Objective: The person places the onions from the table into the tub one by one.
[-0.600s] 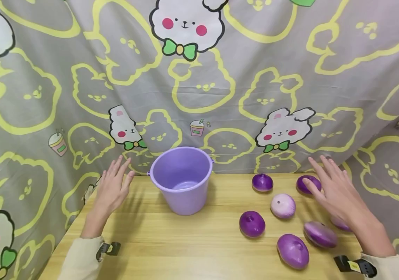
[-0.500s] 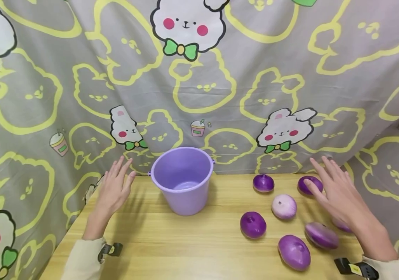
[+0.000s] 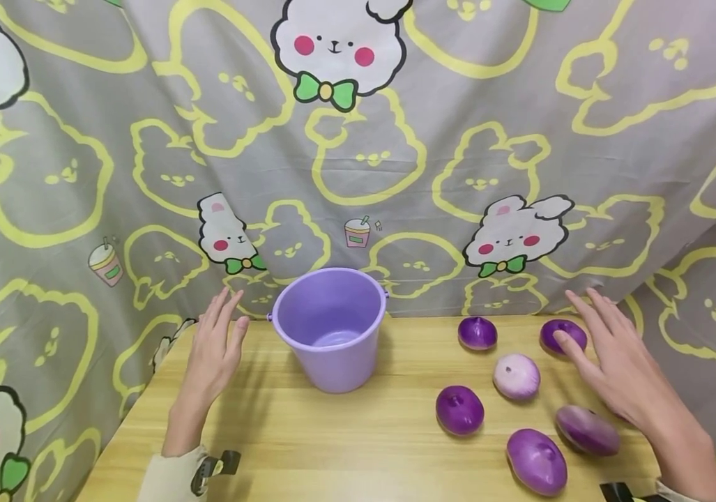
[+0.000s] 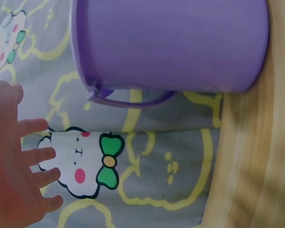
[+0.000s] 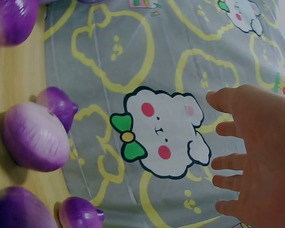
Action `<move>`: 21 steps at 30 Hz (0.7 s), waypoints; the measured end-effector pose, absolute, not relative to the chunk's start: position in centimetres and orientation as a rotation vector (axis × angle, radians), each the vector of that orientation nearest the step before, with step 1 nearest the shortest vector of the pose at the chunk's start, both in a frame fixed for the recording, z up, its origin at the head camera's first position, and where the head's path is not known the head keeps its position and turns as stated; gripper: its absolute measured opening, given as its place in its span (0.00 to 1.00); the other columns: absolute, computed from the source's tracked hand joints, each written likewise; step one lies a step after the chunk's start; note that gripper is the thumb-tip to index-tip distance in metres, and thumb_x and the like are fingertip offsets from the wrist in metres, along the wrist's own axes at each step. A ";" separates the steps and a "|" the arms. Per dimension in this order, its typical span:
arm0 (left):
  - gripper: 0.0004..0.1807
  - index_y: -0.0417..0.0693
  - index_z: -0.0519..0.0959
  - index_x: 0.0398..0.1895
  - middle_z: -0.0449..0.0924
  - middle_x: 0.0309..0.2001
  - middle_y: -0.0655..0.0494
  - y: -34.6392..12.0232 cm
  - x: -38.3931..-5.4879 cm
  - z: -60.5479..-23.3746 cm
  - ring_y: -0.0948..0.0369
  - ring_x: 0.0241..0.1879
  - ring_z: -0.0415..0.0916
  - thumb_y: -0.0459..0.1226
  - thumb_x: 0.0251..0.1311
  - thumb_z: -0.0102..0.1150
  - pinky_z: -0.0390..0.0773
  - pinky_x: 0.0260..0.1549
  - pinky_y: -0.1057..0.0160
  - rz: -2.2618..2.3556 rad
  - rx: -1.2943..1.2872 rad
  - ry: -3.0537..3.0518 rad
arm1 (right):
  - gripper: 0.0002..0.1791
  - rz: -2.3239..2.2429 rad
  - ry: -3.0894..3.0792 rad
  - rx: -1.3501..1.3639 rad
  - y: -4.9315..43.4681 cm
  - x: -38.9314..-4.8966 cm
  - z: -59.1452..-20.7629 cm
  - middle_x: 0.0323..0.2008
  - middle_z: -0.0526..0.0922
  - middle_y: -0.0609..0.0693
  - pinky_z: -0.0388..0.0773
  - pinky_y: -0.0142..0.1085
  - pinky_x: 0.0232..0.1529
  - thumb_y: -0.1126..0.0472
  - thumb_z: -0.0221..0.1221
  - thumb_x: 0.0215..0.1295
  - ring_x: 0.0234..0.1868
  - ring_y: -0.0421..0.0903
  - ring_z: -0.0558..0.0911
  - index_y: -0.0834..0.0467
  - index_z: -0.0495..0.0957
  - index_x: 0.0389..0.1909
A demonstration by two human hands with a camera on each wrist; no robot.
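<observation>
A purple bucket [image 3: 339, 362] stands upright on the wooden table, and nothing shows inside it. My left hand [image 3: 215, 348] hovers to its left with fingers spread and holds nothing; the left wrist view shows the bucket's handle [image 4: 133, 102] hanging down behind. Over the right side of the table is my right hand [image 3: 615, 355], fingers extended and holding nothing. Purple onions lie around it: a dark one [image 3: 563, 338] by the thumb, a pale one [image 3: 516, 377], an elongated one [image 3: 587, 431] and a large one [image 3: 536, 461] in front. Part of another onion is hidden under the hand.
Two more dark onions, one at the back [image 3: 477, 334] and one nearer the middle [image 3: 460, 410], lie between the bucket and the right hand. A grey curtain [image 3: 370, 181] with cartoon prints hangs right behind the table [image 3: 332, 446].
The left hand has shifted slightly right, toward the bucket. The right hand has moved slightly right and down in the view. The whole view has shifted a little; bucket and onions keep their places.
</observation>
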State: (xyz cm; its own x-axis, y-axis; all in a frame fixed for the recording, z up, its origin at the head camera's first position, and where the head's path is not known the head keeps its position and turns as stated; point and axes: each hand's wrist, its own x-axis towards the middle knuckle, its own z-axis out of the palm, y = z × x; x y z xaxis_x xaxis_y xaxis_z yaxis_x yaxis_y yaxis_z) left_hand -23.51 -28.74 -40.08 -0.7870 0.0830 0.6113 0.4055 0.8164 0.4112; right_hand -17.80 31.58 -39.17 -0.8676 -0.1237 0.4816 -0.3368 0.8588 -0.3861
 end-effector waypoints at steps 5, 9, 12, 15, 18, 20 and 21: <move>0.26 0.47 0.67 0.75 0.56 0.79 0.43 -27.9 -23.0 -40.1 0.39 0.77 0.50 0.44 0.80 0.46 0.50 0.69 0.27 -0.768 -0.372 -2.344 | 0.38 0.749 -2.533 0.316 31.2 -17.1 -39.1 0.81 0.44 0.63 0.33 0.71 0.72 0.55 0.56 0.77 0.79 0.70 0.43 0.52 0.52 0.82; 0.25 0.47 0.68 0.75 0.57 0.78 0.44 -27.0 -22.7 -40.0 0.39 0.76 0.53 0.43 0.79 0.47 0.52 0.67 0.25 -0.834 -0.374 -2.309 | 0.38 0.799 -2.496 0.309 31.1 -16.7 -39.0 0.80 0.45 0.64 0.31 0.69 0.73 0.57 0.56 0.76 0.78 0.70 0.44 0.50 0.53 0.82; 0.25 0.49 0.68 0.75 0.58 0.78 0.46 -26.6 -22.2 -40.2 0.39 0.75 0.55 0.41 0.78 0.48 0.54 0.66 0.25 -0.892 -0.373 -2.293 | 0.37 0.812 -2.492 0.306 31.1 -16.5 -39.2 0.80 0.47 0.64 0.31 0.68 0.74 0.57 0.56 0.77 0.79 0.69 0.45 0.51 0.53 0.81; 0.24 0.49 0.69 0.74 0.60 0.77 0.48 -26.2 -21.7 -40.4 0.40 0.75 0.56 0.39 0.77 0.49 0.57 0.65 0.26 -0.931 -0.391 -2.268 | 0.37 0.827 -2.487 0.319 31.1 -16.3 -39.5 0.80 0.50 0.63 0.32 0.68 0.74 0.58 0.56 0.76 0.79 0.67 0.46 0.52 0.54 0.81; 0.24 0.49 0.70 0.73 0.62 0.76 0.46 -25.8 -21.5 -40.4 0.41 0.74 0.57 0.37 0.76 0.50 0.59 0.65 0.27 -0.947 -0.417 -2.237 | 0.37 0.847 -2.474 0.334 31.1 -16.3 -39.7 0.80 0.51 0.62 0.33 0.68 0.75 0.59 0.57 0.76 0.79 0.67 0.48 0.50 0.54 0.81; 0.23 0.50 0.71 0.72 0.63 0.75 0.45 -25.6 -21.4 -40.3 0.42 0.74 0.58 0.36 0.76 0.51 0.60 0.65 0.28 -0.955 -0.422 -2.218 | 0.37 0.861 -2.469 0.339 31.1 -16.4 -39.8 0.80 0.52 0.61 0.34 0.69 0.74 0.60 0.57 0.76 0.79 0.67 0.48 0.48 0.54 0.81; 0.24 0.50 0.71 0.72 0.63 0.75 0.45 -25.5 -21.3 -40.3 0.42 0.74 0.58 0.36 0.76 0.51 0.60 0.65 0.28 -0.962 -0.423 -2.208 | 0.38 0.870 -2.467 0.339 31.1 -16.4 -39.9 0.80 0.52 0.61 0.34 0.70 0.73 0.60 0.57 0.75 0.79 0.67 0.49 0.48 0.54 0.81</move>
State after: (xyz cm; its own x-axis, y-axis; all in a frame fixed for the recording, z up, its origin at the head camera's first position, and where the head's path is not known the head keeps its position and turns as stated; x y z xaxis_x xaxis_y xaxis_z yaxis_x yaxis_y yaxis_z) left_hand -21.32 -25.52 -40.28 -0.7147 0.0240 0.6990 0.5284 0.6734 0.5171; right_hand -16.39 31.10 -39.89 -0.8448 -0.0662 0.5310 -0.3846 0.7650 -0.5165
